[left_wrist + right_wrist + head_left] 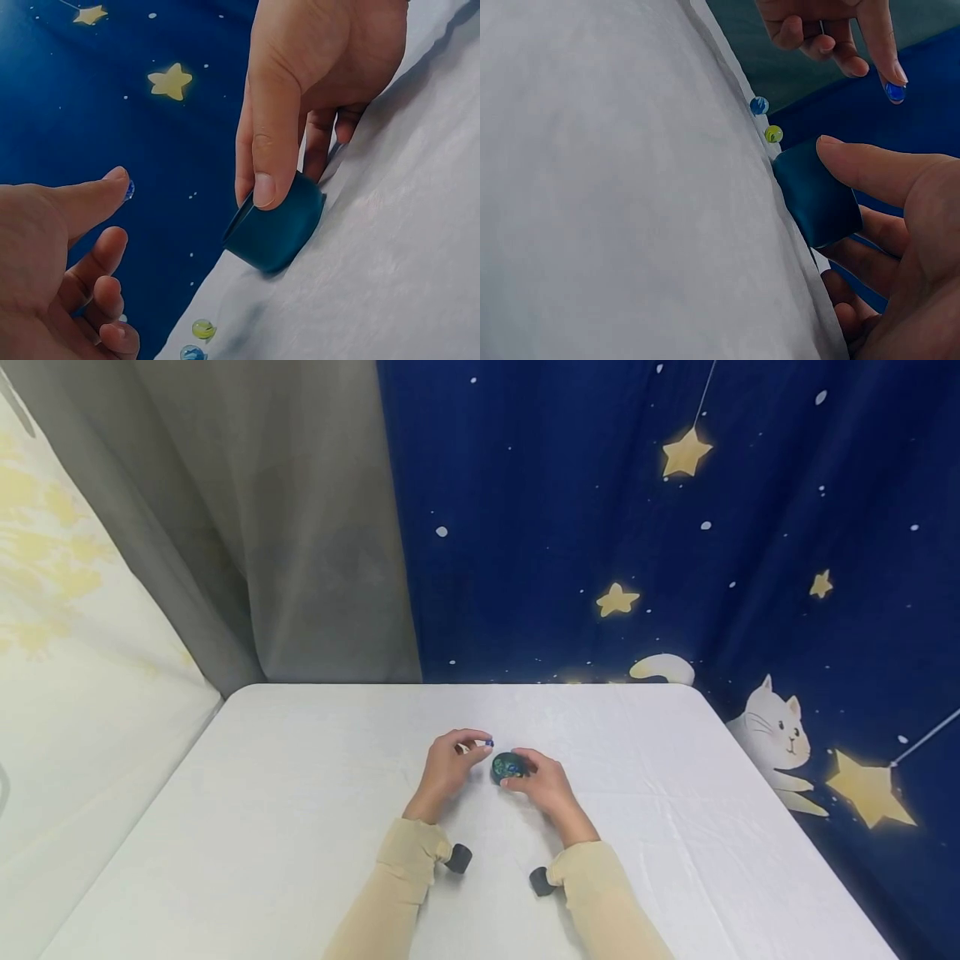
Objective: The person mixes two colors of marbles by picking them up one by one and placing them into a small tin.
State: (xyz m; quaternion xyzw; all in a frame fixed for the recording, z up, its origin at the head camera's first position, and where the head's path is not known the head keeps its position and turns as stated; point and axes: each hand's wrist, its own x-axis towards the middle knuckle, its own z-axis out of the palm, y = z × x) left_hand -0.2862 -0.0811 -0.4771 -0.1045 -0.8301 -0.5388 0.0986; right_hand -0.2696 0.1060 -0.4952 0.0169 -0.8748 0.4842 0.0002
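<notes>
A small blue marble (895, 92) is pinched between the thumb and index finger of my left hand (448, 768), held just above and left of the cup. My right hand (550, 787) grips a round teal cup (279, 234) by its sides, thumb on the near side and fingers on the far side. The cup is on or just over the white cloth; contact is unclear. Green and blue shapes show inside it from above, too small to tell apart. Beyond the cup, a yellow-green marble (773, 134) and a light blue marble (759, 105) lie on the cloth.
White cloth covers the table (262, 827), whose far edge meets a grey curtain (330, 527) and a dark blue curtain (525, 527) with stars. Black wrist devices (459, 858) sit at both cuffs, low over the cloth.
</notes>
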